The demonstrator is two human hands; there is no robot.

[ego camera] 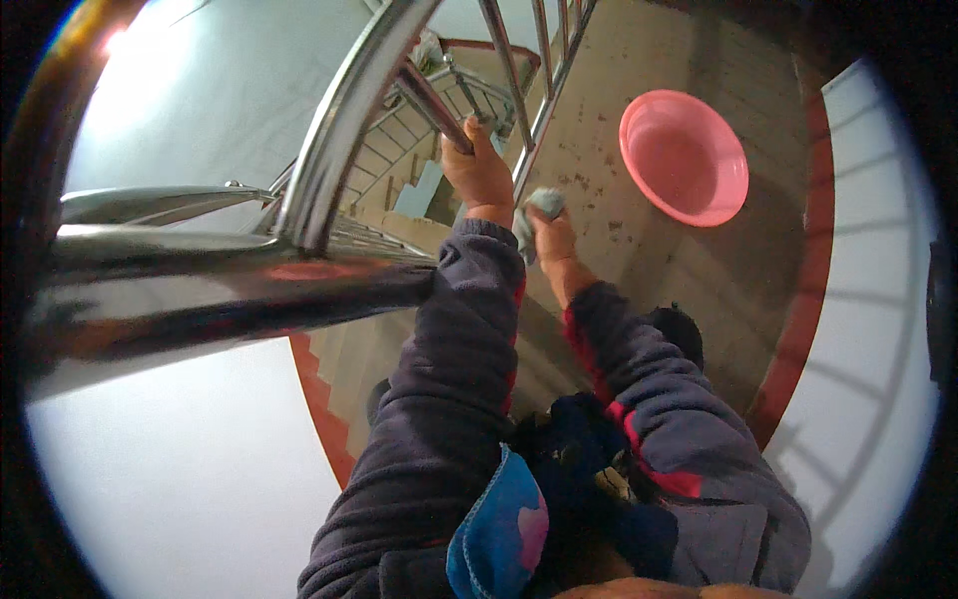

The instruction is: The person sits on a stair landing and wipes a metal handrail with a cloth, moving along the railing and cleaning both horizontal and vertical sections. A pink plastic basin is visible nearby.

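Note:
My left hand (483, 176) is wrapped around a thin metal baluster (432, 103) of the stair railing. Bunched in my right hand (555, 243) is a pale grey cloth (547, 201); it sits beside the railing's bottom rail (522, 166), and whether it touches the metal I cannot tell. A pink plastic basin (685, 157) stands on the landing floor to the right of both hands. Its inside shows no clear contents.
A thick, shiny metal handrail (224, 292) crosses at the left, joined to a curved rail (352, 112). Beyond the balusters the stairwell drops to lower railings (393, 138). Dark spots mark the landing floor (591, 172). A white wall with a red skirting band (816, 224) bounds the right.

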